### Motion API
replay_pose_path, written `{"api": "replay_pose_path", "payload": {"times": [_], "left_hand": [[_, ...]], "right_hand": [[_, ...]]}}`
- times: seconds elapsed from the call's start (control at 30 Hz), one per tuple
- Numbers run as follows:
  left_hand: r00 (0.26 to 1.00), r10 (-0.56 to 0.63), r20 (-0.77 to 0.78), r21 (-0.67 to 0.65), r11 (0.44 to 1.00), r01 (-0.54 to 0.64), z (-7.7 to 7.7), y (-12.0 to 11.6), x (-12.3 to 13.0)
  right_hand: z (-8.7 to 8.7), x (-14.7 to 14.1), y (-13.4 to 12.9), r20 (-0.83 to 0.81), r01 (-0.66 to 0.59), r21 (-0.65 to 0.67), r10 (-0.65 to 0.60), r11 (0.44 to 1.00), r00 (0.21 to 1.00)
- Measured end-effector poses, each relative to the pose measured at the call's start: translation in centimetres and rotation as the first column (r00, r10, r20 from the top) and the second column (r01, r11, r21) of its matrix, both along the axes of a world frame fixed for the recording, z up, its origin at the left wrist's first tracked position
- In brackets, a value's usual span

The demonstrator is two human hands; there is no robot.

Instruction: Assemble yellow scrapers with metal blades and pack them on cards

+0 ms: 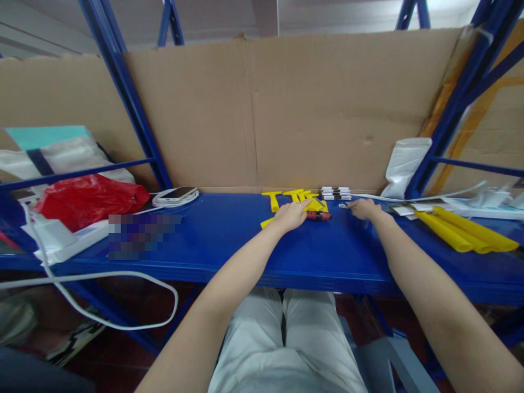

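Note:
My left hand (291, 215) is closed around a yellow plastic piece (316, 205), which looks like a T-shaped handle; my fingers hide part of it. Under my left wrist another bit of yellow (266, 222) sticks out. Several yellow T-shaped handles (273, 201) lie just behind that hand. A red and black screwdriver-like handle (318, 215) rests in front of its fingertips. Farther right, my right hand (364, 208) has its fingers pinched together at the tabletop, beside small shiny metal bits (343, 206). Whatever is between those fingertips is too small to tell.
Stacked white strips with black bands (335, 193) sit at the back. Long yellow tubes (466, 232) and a white pouch (405, 166) are to the right. Leftward are a phone on a coiled cable (180, 194), a red bag (92, 199) and a power strip (79, 243). Cardboard (311, 109) walls the back.

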State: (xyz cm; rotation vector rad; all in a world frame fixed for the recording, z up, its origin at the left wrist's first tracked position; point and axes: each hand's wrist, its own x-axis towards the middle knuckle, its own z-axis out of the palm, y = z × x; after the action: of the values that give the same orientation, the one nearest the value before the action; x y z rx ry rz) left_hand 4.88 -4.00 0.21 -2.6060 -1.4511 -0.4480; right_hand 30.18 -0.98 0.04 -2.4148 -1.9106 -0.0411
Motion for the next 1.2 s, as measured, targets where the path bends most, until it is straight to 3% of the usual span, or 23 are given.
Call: {"api": "replay_pose_path", "payload": {"times": [0.17,0.4,1.2], "left_hand": [[1.000,-0.004,-0.005,0.002,1.000,0.004,0.0,0.0,0.0],[1.000,-0.002,-0.009,0.000,1.000,0.002,0.0,0.0,0.0],[1.000,0.008,-0.025,0.009,1.000,-0.007,-0.1,-0.1,0.1]], "right_hand": [[-0.2,-0.3,0.1,0.000,0.004,0.012,-0.004,1.000,1.000],[-0.5,-1.0,0.2,0.041,-0.093,0.083,0.090,0.992,0.995],[-1.3,-1.6,1.0,0.164,-0.222,0.102,0.204,0.970,0.965]]}}
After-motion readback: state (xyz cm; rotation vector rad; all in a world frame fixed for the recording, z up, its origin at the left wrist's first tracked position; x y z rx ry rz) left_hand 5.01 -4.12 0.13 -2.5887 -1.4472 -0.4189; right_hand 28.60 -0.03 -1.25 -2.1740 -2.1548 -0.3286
